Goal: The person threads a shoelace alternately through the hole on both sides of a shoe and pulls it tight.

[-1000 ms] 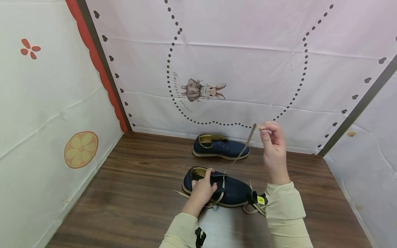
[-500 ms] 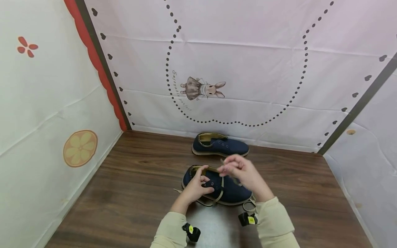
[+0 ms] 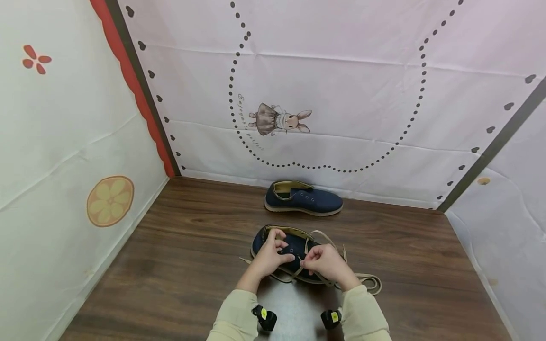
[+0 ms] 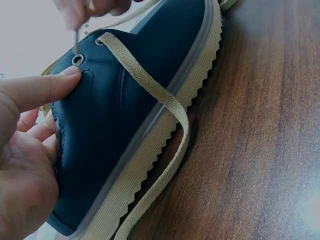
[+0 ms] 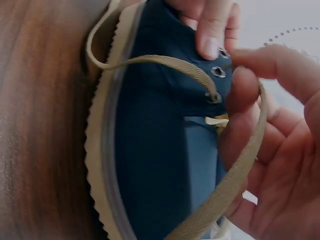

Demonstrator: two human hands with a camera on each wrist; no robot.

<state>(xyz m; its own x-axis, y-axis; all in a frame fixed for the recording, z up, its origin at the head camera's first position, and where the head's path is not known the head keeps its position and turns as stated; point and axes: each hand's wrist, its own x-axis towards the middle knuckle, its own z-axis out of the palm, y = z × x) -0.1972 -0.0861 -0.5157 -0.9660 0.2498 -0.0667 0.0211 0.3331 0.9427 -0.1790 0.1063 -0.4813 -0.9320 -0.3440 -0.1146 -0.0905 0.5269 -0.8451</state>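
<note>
A navy shoe (image 3: 257, 242) with a beige sole lies near the middle of the wooden surface. My left hand (image 3: 268, 255) grips the side flap of this shoe, its thumb (image 4: 62, 82) on the outside just below a metal eyelet (image 4: 77, 60) and the other fingers inside the opening. A flat beige shoelace (image 4: 145, 77) comes out of the front eyelet and hangs over the sole. My right hand (image 3: 326, 261) pinches the lace's other end (image 5: 245, 155) between thumb and forefinger, its thin tip right at the middle eyelet (image 5: 218, 71). The lace trails below that hand.
A second navy shoe (image 3: 317, 200), with no lace in its eyelets, stands behind by the back wall (image 3: 204, 151). Loops of lace (image 3: 372, 283) lie on the wooden surface (image 3: 183, 265) right of the near shoe. Printed cloth walls (image 3: 55, 142) enclose the sides.
My right hand has come down and left from high on the right, bringing the lace end to the near flap's eyelets. My left hand has shifted slightly along the flap.
</note>
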